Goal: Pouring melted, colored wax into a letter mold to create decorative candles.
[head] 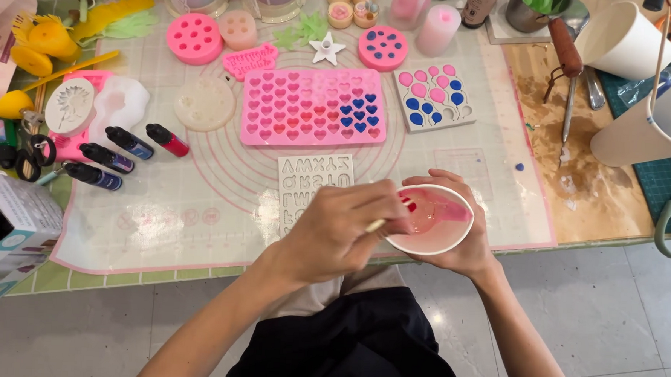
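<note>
The right hand (461, 243) is cupping a white cup (432, 219) of pink liquid at the counter's (599, 200) near edge; the left hand (334, 230) is pinching a thin stick (375, 226) into it.

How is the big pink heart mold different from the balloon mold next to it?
The heart mold is pink, wide, and lies straight; the balloon mold is pale, smaller, and sits slightly turned. The heart mold has many tiny heart pockets; the balloon mold has fewer, bigger balloon pockets. Both lie on the mat holding pink and blue fillings.
</note>
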